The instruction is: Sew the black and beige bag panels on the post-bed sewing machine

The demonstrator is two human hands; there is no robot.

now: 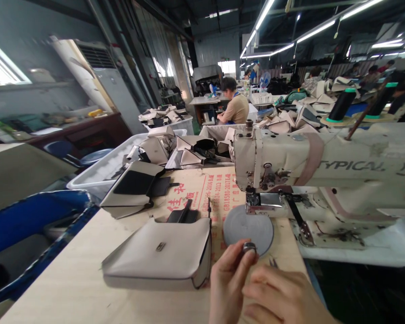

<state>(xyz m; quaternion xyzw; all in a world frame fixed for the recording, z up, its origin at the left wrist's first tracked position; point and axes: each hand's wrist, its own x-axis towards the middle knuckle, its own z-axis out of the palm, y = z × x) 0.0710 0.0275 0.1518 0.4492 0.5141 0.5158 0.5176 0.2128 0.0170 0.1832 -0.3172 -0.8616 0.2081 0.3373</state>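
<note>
In the head view, a small round metal bobbin (249, 247) is being pinched between the thumb and fingertips of the left hand (227, 281), which is being held upright over the near edge of the worktop (70, 288). The bobbin is sitting at the very top of that hand, in front of a grey disc (238, 222) that is lying under the head of the sewing machine (324, 166).

The right hand (283, 294) is being held just beside the left, below and to the right of the bobbin, with its fingers loosely curled. Whether anything is being gripped in it cannot be told, though a thin metal tip (273, 262) is showing just above its knuckles. A beige bag (162, 256) is lying flat near the hands, to their left.
</note>
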